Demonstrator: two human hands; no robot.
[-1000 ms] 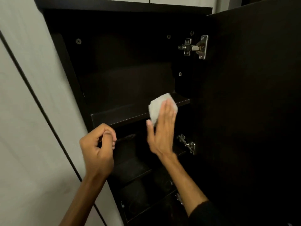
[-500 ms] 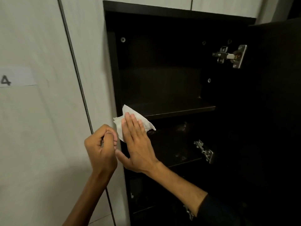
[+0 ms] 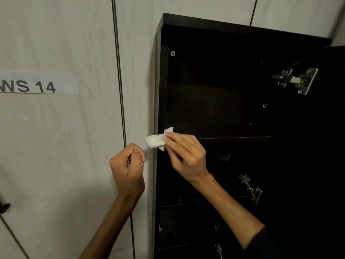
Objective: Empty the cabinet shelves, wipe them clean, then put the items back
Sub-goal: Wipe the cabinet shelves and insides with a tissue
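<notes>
- Right hand [image 3: 186, 156] pinches a crumpled white tissue [image 3: 155, 141] against the dark wooden cabinet shelf [image 3: 233, 139], at its left front corner
- Left hand [image 3: 128, 171] curled into a fist beside the cabinet; whether it holds anything is unclear

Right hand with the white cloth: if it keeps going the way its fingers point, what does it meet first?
Probably the black cabinet's left side panel: the right hand points up-left, the white cloth already overlapping that panel's front edge. Depth is unclear.

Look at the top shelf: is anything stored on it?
No: the top shelf lies bare, with only the white cloth, pinched in the right hand, at its left front corner.
</notes>
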